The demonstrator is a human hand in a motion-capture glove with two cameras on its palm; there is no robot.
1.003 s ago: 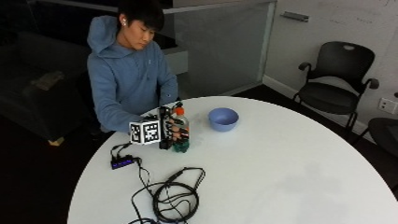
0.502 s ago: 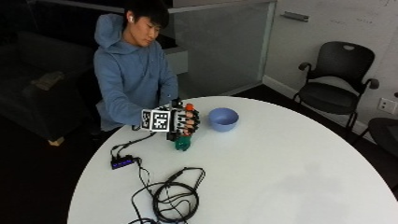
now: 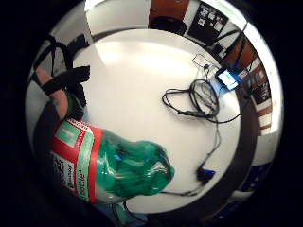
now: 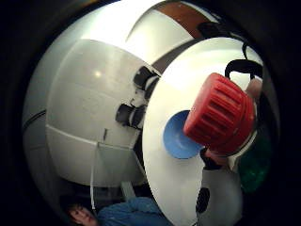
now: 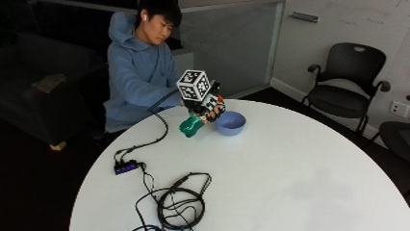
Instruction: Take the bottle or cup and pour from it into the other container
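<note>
- The table (image 5: 288, 178) is round and white. A coil of black cables (image 5: 176, 204) lies on it near the front edge, and a small black box with blue lights (image 5: 125, 167) lies at its left side.
- Behind the table stands a glass partition (image 5: 237, 43), and a black office chair (image 5: 349, 86) stands at the right by the light wall.
- A person in a blue hooded sweater (image 5: 137, 72) sits at the far side of the table.
- The gloved right hand (image 5: 206, 107) is raised above the table, just beside the blue bowl (image 5: 230, 123), on the side of the person.
- The fingers of this hand are curled around a green plastic bottle (image 5: 191, 126); the bottle is off the table and tilted, its bottom pointing down and away from the bowl.
- In the little finger side palm view the bottle (image 3: 113, 165) is close to the palm and shows a red and white label, with the white table (image 3: 142, 90) under it.
- In the thumb side palm view the red cap (image 4: 221, 113) is on the bottle, and the bowl (image 4: 181, 136) lies right behind it on the table.
- If the bottle touches the bowl, I cannot tell.
</note>
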